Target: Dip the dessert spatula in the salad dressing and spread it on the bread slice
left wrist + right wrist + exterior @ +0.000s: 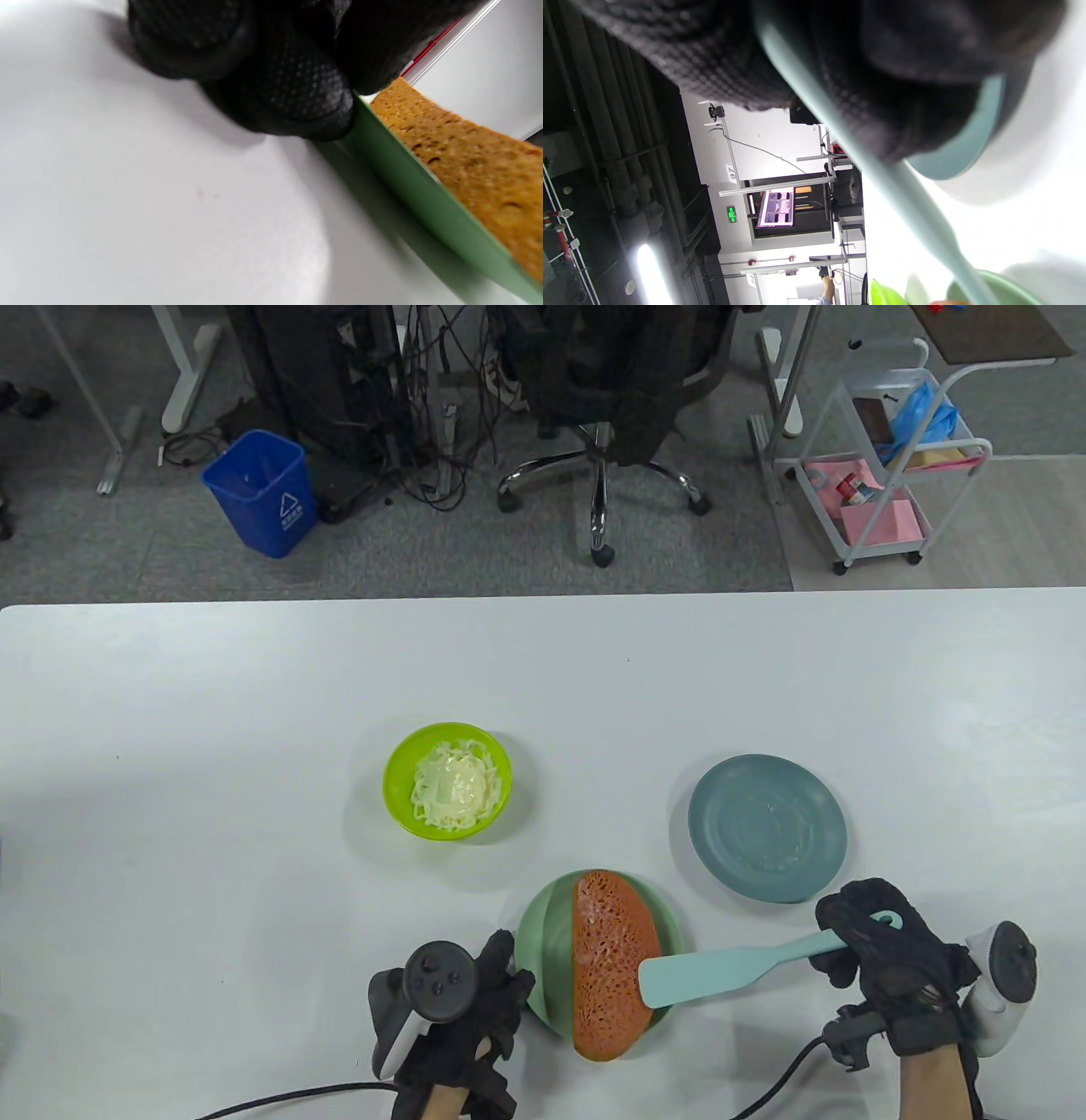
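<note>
On the counter (170,712) the bread slice (612,963) lies on my near green plate (547,933), steadied at its rim by my left hand (475,993). My right hand (882,963) grips the spatula (721,971), blade over the bread. The dressing bowl (447,780) sits far-left. No readable labels here.

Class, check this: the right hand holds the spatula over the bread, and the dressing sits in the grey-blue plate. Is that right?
Not quite. The right hand does hold the spatula over the bread, but the table view shows the dressing in the lime green bowl; the grey-blue plate holds none.
</note>
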`<state>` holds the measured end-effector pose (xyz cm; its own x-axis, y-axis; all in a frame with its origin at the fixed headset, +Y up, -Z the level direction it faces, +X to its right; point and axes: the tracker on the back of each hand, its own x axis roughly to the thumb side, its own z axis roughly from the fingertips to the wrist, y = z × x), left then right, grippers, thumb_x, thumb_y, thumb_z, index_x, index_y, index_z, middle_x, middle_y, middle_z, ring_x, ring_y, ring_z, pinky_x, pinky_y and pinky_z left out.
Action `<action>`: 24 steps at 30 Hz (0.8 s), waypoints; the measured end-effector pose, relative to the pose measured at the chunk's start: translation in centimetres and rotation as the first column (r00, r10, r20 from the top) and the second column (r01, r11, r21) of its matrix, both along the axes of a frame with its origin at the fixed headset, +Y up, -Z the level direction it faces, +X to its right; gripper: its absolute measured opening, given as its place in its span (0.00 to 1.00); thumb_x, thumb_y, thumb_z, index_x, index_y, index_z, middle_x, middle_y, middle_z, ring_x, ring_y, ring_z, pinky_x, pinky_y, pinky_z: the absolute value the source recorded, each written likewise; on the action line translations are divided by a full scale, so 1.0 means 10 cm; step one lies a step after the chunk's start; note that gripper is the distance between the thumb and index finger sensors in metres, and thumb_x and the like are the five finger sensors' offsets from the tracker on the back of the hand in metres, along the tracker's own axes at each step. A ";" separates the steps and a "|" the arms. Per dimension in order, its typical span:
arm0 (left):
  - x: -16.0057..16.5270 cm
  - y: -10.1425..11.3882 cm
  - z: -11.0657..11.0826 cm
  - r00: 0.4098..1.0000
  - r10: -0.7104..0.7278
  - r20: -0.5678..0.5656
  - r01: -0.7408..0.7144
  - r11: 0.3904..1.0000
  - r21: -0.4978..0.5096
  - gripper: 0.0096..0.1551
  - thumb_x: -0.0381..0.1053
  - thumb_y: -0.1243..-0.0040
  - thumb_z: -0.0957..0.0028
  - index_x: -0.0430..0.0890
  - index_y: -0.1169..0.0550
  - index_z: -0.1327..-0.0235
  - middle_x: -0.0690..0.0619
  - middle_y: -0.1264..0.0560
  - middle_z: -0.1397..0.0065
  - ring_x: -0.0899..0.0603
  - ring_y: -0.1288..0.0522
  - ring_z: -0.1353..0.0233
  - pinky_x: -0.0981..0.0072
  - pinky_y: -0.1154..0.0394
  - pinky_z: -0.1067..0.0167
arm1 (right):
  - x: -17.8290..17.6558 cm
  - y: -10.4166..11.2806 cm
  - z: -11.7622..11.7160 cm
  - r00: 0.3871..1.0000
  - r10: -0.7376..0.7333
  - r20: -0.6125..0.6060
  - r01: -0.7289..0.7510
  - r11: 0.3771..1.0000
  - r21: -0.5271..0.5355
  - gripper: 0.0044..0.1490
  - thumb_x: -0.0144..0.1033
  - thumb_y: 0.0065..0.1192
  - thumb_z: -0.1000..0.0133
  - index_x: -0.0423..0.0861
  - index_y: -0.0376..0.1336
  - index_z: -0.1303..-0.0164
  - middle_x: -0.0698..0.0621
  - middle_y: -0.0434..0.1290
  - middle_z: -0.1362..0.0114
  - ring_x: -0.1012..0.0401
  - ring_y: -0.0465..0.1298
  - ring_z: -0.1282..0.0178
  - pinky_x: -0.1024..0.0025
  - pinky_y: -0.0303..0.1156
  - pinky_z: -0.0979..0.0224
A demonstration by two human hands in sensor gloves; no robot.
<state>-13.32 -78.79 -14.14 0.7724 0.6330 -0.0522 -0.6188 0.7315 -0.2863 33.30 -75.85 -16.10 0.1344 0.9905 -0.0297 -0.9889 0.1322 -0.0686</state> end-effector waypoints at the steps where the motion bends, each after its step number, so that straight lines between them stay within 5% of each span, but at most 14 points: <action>1: 0.00 0.01 0.01 1.000 0.001 0.000 -0.001 1.000 0.013 0.36 0.57 0.35 0.39 0.39 0.29 0.23 0.55 0.14 0.50 0.52 0.12 0.61 0.63 0.15 0.61 | -0.02 0.01 0.00 1.000 -0.002 -0.009 0.002 1.000 0.006 0.20 0.33 0.79 0.43 0.45 0.67 0.47 0.38 0.75 0.45 0.45 0.84 0.71 0.69 0.84 0.71; 8: -0.03 0.16 0.08 0.998 -0.064 0.023 0.060 0.990 0.131 0.39 0.62 0.40 0.37 0.38 0.30 0.22 0.47 0.15 0.44 0.44 0.12 0.55 0.55 0.16 0.56 | -0.10 0.04 0.02 0.999 -0.028 -0.021 0.029 0.999 0.032 0.22 0.36 0.80 0.43 0.45 0.66 0.46 0.37 0.75 0.44 0.45 0.85 0.69 0.69 0.85 0.70; 13: -0.03 0.33 0.17 0.984 -0.179 -0.015 0.175 0.935 0.309 0.41 0.63 0.40 0.39 0.40 0.30 0.21 0.43 0.19 0.36 0.39 0.13 0.46 0.49 0.18 0.48 | -0.11 0.05 0.03 0.999 -0.029 -0.016 0.030 0.999 0.046 0.22 0.37 0.80 0.43 0.45 0.66 0.46 0.37 0.75 0.43 0.45 0.85 0.69 0.69 0.85 0.69; 19: -0.03 0.40 0.22 0.959 -0.279 -0.054 0.275 0.865 0.419 0.45 0.66 0.39 0.40 0.41 0.34 0.17 0.36 0.31 0.22 0.29 0.25 0.29 0.34 0.30 0.34 | -0.12 0.05 0.03 0.999 -0.032 -0.012 0.032 0.998 0.045 0.23 0.37 0.80 0.43 0.45 0.66 0.45 0.37 0.74 0.43 0.45 0.85 0.68 0.69 0.85 0.69; 24: -0.03 0.39 0.20 0.941 -0.335 -0.044 0.319 0.837 0.445 0.46 0.68 0.49 0.38 0.40 0.37 0.16 0.34 0.39 0.17 0.26 0.35 0.21 0.32 0.38 0.28 | -0.13 0.04 0.03 0.999 -0.029 -0.014 0.030 0.999 0.043 0.23 0.37 0.80 0.43 0.45 0.66 0.45 0.37 0.74 0.43 0.44 0.85 0.68 0.69 0.85 0.68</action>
<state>-13.66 -74.87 -12.17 0.9346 0.2932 0.2011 -0.3169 0.9435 0.0973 31.95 -75.47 -15.77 0.1634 0.9865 0.0107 -0.9853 0.1637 -0.0495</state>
